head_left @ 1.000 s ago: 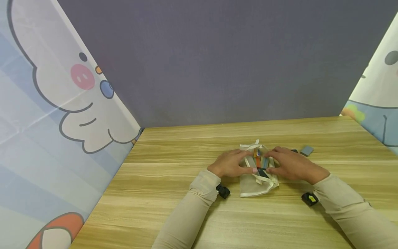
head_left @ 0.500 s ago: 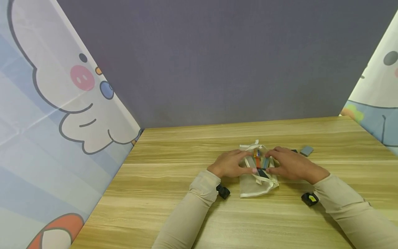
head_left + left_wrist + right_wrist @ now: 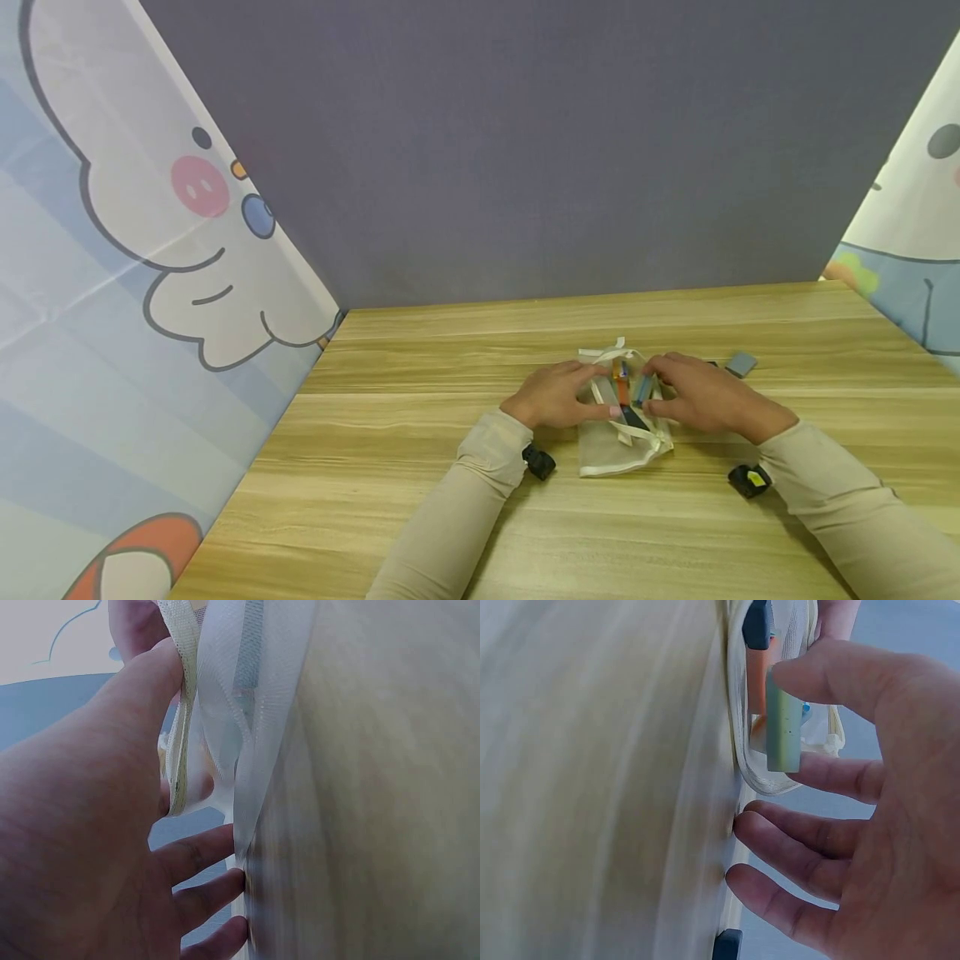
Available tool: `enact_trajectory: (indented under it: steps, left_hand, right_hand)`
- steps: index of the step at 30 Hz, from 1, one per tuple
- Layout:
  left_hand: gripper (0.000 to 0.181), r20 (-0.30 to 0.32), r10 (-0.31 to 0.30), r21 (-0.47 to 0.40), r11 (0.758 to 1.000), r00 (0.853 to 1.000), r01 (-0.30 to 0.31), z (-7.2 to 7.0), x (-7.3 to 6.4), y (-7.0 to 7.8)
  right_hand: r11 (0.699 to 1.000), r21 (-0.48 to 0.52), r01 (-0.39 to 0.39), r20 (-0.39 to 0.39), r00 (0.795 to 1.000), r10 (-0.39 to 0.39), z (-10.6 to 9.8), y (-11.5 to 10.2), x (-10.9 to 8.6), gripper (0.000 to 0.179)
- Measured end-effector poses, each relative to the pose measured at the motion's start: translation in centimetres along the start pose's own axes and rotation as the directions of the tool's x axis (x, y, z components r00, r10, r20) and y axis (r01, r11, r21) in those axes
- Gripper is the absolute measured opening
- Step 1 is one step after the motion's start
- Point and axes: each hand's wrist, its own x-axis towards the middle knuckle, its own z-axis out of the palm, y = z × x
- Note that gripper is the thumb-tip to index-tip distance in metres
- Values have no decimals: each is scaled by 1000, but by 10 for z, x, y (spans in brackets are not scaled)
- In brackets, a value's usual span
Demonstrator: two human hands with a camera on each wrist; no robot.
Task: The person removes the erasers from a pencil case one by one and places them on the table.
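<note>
A white mesh drawstring bag (image 3: 611, 454) lies on the table with its mouth spread. My left hand (image 3: 553, 394) holds the bag's rim; in the left wrist view its pale trim (image 3: 180, 742) runs across the thumb and index finger, the other fingers extended. My right hand (image 3: 697, 396) pinches a small rectangular block (image 3: 783, 724) between thumb and index finger at the bag's mouth; it looks pale green in the right wrist view, bluish in the head view. An orange piece (image 3: 622, 388) and a dark block (image 3: 634, 417) show inside the mouth.
Beyond my right hand lie a grey block (image 3: 741, 364) and a dark piece (image 3: 712, 363), partly hidden by the hand. The wooden table (image 3: 420, 367) ends at a grey panel (image 3: 555, 167). White ribbons (image 3: 619, 345) trail from the bag.
The right hand has shifted very slightly right, and the block in it is tilted a little more, away from the dark block. The left hand and bag have stayed in place.
</note>
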Motion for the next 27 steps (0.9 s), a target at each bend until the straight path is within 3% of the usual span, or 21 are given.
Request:
enact_trajectory:
  steps: [19, 27]
  left_hand:
    - [74, 3, -12, -3, 1000, 1000, 12, -2, -2, 1]
    - [74, 3, -11, -12, 1000, 1000, 11, -3, -2, 2]
  right_hand:
    - [998, 42, -43, -5, 999, 43, -1, 1, 1, 51]
    - [991, 121, -54, -21, 998, 57, -3, 3, 1, 47]
